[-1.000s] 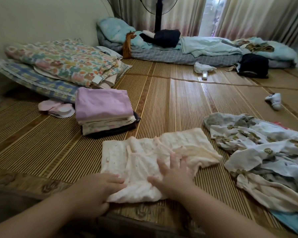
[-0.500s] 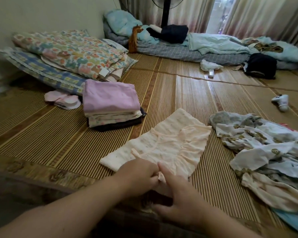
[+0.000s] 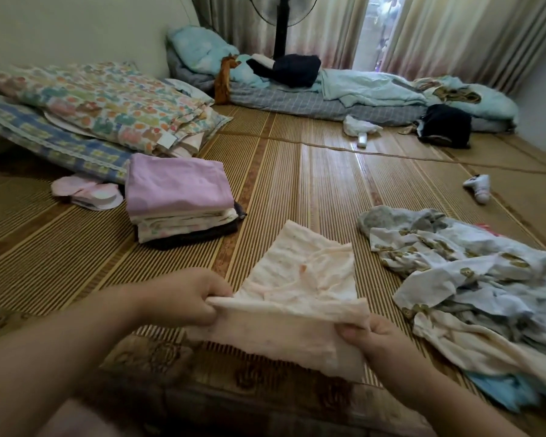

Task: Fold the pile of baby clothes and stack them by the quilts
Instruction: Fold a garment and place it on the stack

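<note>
Lifted since before: cream baby garment [image 3: 300, 279], beside folded stack [image 3: 180, 197]. Pinched by left hand [image 3: 186, 298], right hand [image 3: 372, 339]; liable to unfold if slackened.

One view only, worn on the head, wide-angle. It sits low over the floor mat [image 3: 328, 190] and looks forward and down. Both forearms [image 3: 60, 357] enter from the bottom edge; the left grip [image 3: 183, 298] and right grip [image 3: 379, 339], pinching a cloth [image 3: 297, 279], are nearest the lens. Quilts [image 3: 101, 102] lie left, the pile [image 3: 470, 279] right, curtains [image 3: 438, 33] far across the room at the top edge.
</note>
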A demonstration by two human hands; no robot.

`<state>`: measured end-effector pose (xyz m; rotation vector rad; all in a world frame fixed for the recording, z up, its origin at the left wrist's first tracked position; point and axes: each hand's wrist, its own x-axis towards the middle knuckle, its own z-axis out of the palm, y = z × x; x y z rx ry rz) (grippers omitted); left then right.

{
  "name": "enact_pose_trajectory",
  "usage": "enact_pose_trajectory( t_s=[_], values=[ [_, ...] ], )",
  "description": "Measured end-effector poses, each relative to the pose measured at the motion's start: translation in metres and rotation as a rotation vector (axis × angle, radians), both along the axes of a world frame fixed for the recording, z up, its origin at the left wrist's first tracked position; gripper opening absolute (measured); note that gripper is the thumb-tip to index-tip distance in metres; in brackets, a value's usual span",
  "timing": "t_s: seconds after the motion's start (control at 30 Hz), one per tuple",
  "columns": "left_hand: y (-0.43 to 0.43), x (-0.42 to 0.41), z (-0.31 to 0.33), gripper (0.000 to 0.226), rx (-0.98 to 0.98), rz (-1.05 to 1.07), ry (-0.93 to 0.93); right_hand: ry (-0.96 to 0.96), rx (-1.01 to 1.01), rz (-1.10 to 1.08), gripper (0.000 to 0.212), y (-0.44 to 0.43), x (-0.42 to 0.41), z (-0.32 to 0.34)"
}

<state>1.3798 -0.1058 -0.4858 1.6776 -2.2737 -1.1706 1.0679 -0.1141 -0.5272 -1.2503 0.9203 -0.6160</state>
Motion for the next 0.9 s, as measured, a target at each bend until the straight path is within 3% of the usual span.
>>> enact_pose_trajectory(
  t_s=[0.3, 0.4, 0.5, 0.6, 0.77, 0.83, 0.9],
  values=[
    [-0.133, -0.046, -0.008, 0.022, -0.377, 0.427, 0.243, 0.082, 0.101, -0.476, 0.028, -0.119, 0.004, 0.009],
    [-0.175, -0.062, -0.030, 0.047, -0.323, 0.554, 0.226, 0.448, -0.011, -0.512, 0.042, -0.155, 0.006, -0.004],
    [-0.180, -0.077, -0.059, 0.070, -0.383, 0.470, -0.158, 0.929, -0.300, -0.468, 0.058, -0.158, 0.008, -0.023],
    [-0.169, -0.091, -0.090, 0.065, -0.510, 0.205, -0.283, 1.026, -0.666, -0.320, 0.059, -0.144, 0.014, -0.049],
    [-0.168, -0.104, -0.114, 0.066, -0.250, -0.031, -0.417, 1.183, -0.516, 0.051, 0.069, -0.152, 0.012, -0.078],
    [-0.175, -0.106, -0.113, 0.068, -0.210, -0.011, -0.402, 1.152, -0.506, 0.073, 0.070, -0.163, 0.011, -0.078],
    [-0.185, -0.107, -0.111, 0.067, -0.252, 0.052, -0.320, 1.052, -0.546, -0.049, 0.072, -0.181, 0.011, -0.071]
  ],
)
